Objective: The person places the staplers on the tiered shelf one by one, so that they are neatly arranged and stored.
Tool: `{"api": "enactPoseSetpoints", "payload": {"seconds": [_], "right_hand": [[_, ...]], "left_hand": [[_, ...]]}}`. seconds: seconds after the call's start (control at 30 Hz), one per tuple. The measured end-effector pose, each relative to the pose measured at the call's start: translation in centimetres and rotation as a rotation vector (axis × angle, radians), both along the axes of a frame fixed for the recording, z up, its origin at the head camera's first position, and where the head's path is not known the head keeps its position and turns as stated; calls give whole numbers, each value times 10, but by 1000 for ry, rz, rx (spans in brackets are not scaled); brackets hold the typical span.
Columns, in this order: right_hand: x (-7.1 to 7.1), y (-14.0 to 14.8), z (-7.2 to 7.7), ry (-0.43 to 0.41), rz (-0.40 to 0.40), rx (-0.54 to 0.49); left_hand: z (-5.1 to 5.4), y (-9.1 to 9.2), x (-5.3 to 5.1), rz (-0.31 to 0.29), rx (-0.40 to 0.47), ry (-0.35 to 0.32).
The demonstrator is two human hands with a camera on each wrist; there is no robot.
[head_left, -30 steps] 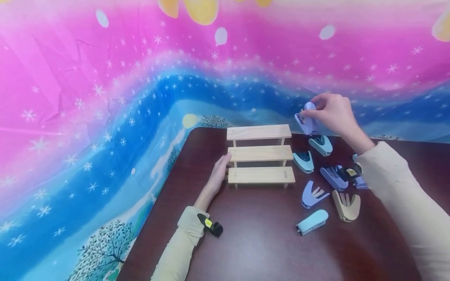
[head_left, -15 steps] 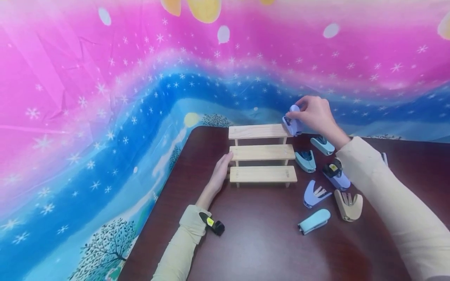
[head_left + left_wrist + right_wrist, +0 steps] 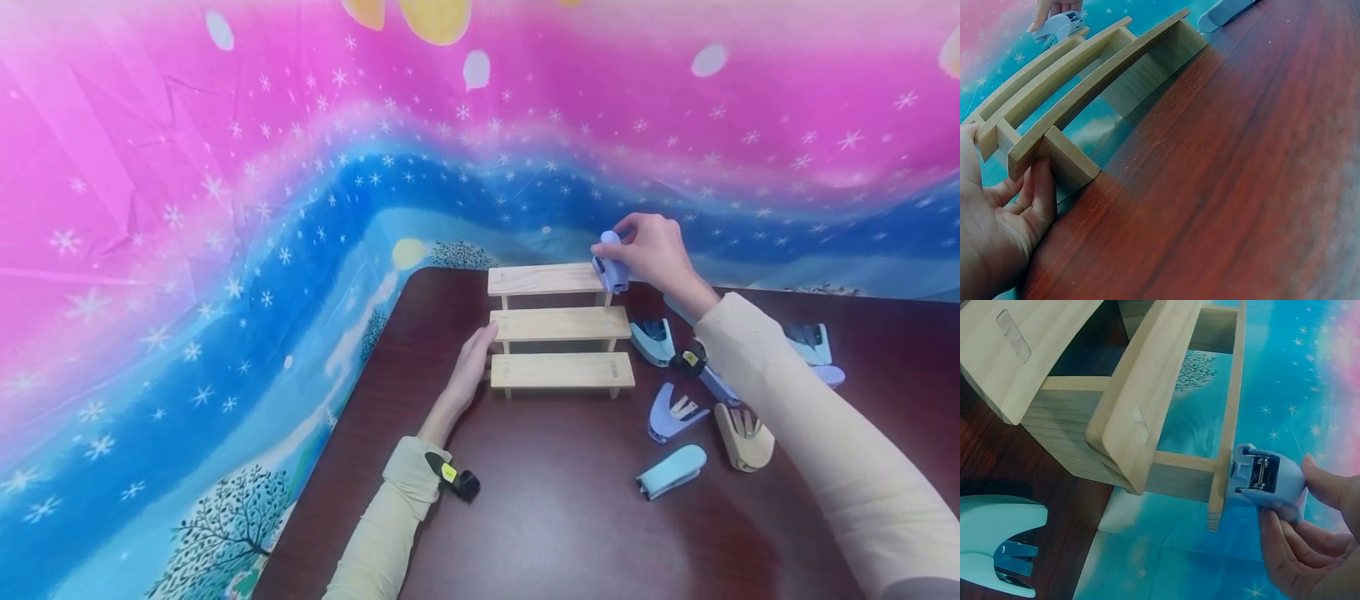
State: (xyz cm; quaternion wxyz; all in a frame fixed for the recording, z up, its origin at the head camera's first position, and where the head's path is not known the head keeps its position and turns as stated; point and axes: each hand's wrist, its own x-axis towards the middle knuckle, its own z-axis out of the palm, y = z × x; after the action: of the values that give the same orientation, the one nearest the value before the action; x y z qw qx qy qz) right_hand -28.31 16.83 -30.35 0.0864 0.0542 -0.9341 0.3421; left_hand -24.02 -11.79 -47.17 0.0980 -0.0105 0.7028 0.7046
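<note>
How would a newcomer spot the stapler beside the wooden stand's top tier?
Find the three-tier wooden stand. At its top tier's right end, the right hand pinches a lilac stapler. Only this one is held; the other staplers lie to the stand's right.

Behind the right grip (image 3: 656, 250) there hangs a cloth (image 3: 285, 108), which continues also to the left of it. The cloth is pink above the grip and blue at about its level, with white snowflakes (image 3: 172, 217). To the left of the grip is a pale yellow disc (image 3: 408, 252); farther left and lower, a dark printed tree (image 3: 240, 525). Below the grip extends a dark reddish-brown table (image 3: 525, 467), with a soft shine (image 3: 592, 533) of light.
</note>
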Motion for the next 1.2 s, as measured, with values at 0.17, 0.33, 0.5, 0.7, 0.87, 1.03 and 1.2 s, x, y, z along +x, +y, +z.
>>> {"api": "enactPoseSetpoints", "payload": {"seconds": [0.17,0.33,0.5,0.7,0.87,1.03,1.2], "right_hand": [[-2,0,-6,29,1,-35],[-1,7,-11,11,-6,-122],[8,28,-15,-15,-47,-222],[27,65,-27,-1,-77,-170],[44,95,-40,9,-92,-147],[54,128,-53,10,-107,-208],[67,167,-64,-47,-163,-247]], "left_hand": [[0,0,-1,2,-18,6],[0,0,0,12,-50,19],[0,1,0,5,-54,37],[-1,0,0,9,-21,30],[-1,-1,1,2,-28,25],[1,-2,1,6,-37,22],[0,-1,1,-3,-51,39]]}}
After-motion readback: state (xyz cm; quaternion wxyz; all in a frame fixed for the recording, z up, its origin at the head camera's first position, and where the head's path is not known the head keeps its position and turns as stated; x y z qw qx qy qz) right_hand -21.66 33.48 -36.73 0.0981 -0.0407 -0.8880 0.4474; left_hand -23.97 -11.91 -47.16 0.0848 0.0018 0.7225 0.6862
